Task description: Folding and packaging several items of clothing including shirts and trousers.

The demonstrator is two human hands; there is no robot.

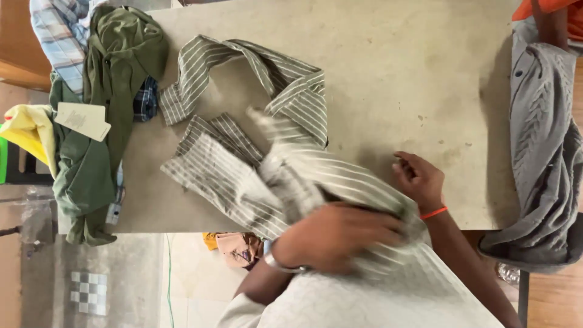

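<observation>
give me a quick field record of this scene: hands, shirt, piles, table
left hand: grips the bunched striped shirt
right hand: open, fingers curled, beside the shirt's edge
striped shirt: crumpled, sleeves spread across the table
green garment: heaped at the table's left end, paper tag on it
grey garment: draped over the right end

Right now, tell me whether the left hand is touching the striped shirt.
Touching. The head view shows the left hand pressed flat on the bunched striped shirt, its fingers lying on the cloth with no gap.
</observation>
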